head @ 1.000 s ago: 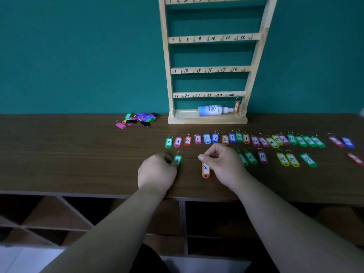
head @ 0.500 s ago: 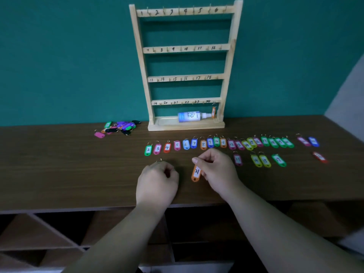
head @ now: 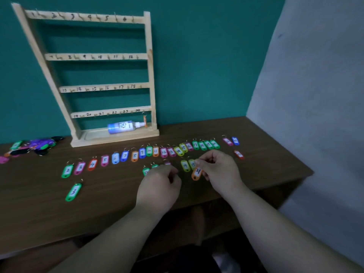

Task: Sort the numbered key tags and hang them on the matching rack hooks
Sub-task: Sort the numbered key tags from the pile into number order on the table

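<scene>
Head view. My right hand (head: 220, 170), fingers curled, pinches the ring end of orange tag 21 (head: 197, 173), which hangs tilted just above the worktop (head: 118, 203), towards its right end. My left hand (head: 159, 186) lies beside it with fingers curled under, over a short second line of tags (head: 185, 165); blur hides whether it holds anything. Beyond both hands, the main row of tags (head: 115, 158) runs from the worktop's left half towards its far right corner, numbered upward from 2. Green tag 3 (head: 73, 192) lies alone, nearer the near edge, below the row's left end. The wooden rack (head: 149, 75) stands at the far edge against the green wall, with four numbered rails of hooks; a single orange tag (head: 145, 121) hangs at the right end of the lowest rail, by the number 24. A white bottle (head: 123, 127) lies on its side in the rack's base tray. A heap of unsorted tags (head: 33, 146) sits at the far left edge.
</scene>
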